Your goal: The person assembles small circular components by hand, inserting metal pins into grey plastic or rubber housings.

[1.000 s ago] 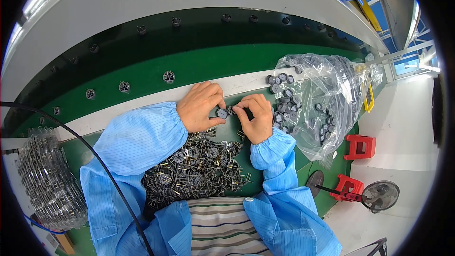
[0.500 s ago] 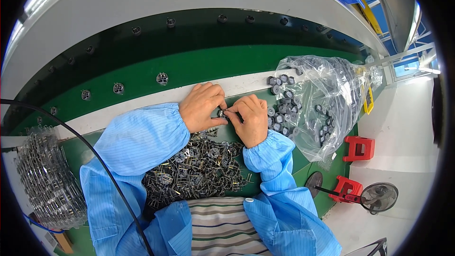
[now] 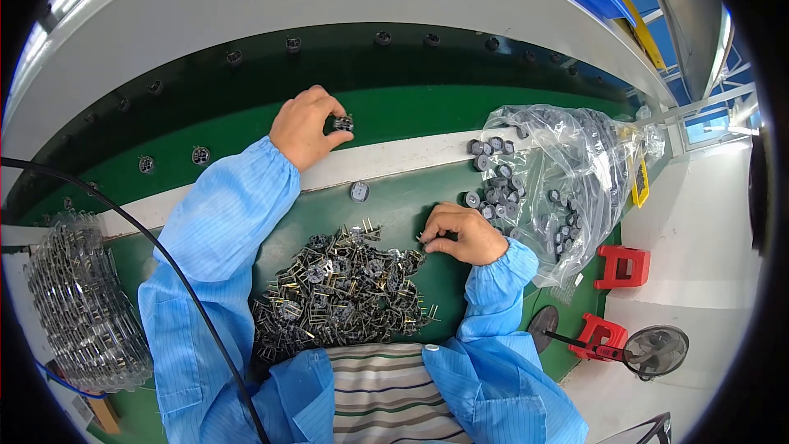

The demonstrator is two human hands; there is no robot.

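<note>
Over the green strip beyond the white ledge, my left hand (image 3: 306,127) pinches a small round black part with metal pins (image 3: 343,123) between thumb and fingers. My right hand (image 3: 464,233) is curled just off the right side of a heap of small black pronged parts (image 3: 341,292). Its thumb and fingertips are closed together; a tiny bit shows at the tips, too small to name. A single round grey cap (image 3: 359,191) lies on the green bench between the heap and the ledge.
On the right, a clear plastic bag (image 3: 567,173) spills round grey caps (image 3: 496,193). Finished-looking round parts (image 3: 200,155) sit spaced along the green strip. Stacked clear trays (image 3: 86,304) stand at left. A black cable (image 3: 164,259) crosses my left sleeve. Red stools (image 3: 622,267) and a fan stand right.
My hands were together above the heap. The left has moved up and away with the round part; the right has drawn back to the heap's right side. The grey cap on the bench is now visible.
</note>
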